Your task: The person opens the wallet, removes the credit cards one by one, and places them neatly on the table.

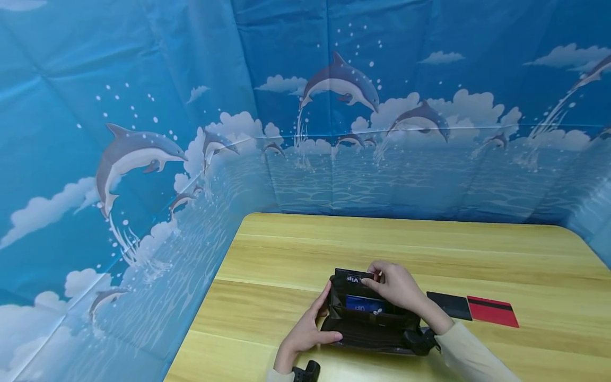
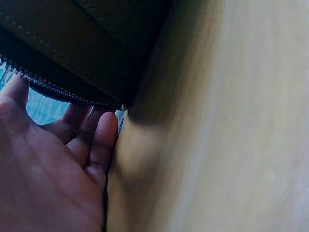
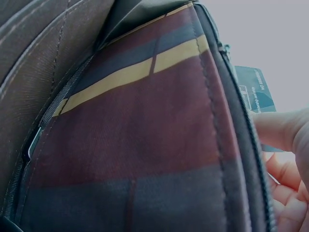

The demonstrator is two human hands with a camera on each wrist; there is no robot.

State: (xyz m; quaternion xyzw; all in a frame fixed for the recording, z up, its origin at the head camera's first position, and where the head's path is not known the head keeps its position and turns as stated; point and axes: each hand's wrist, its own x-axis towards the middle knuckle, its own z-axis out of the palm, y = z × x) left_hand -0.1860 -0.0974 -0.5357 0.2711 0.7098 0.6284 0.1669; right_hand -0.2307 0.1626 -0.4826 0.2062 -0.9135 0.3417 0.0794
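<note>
Open black zip-around leather wallet [image 1: 367, 315] sits at the wooden table's [image 1: 429, 249] near edge. Left hand [image 1: 305, 331] cups its nine o'clock side, fingers together. Right hand [image 1: 398, 286] pinches a black VIP card [image 1: 355, 277] at twelve o'clock. A blue card [image 1: 365, 304] is already slotted; black card [image 1: 450, 305] and red card [image 1: 492, 311] wait at three o'clock.

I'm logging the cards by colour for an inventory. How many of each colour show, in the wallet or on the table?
Black: 2, the VIP card and the black card on the table.
Blue: 1, the blue card.
Red: 1, the red card.
Total: 4
</note>
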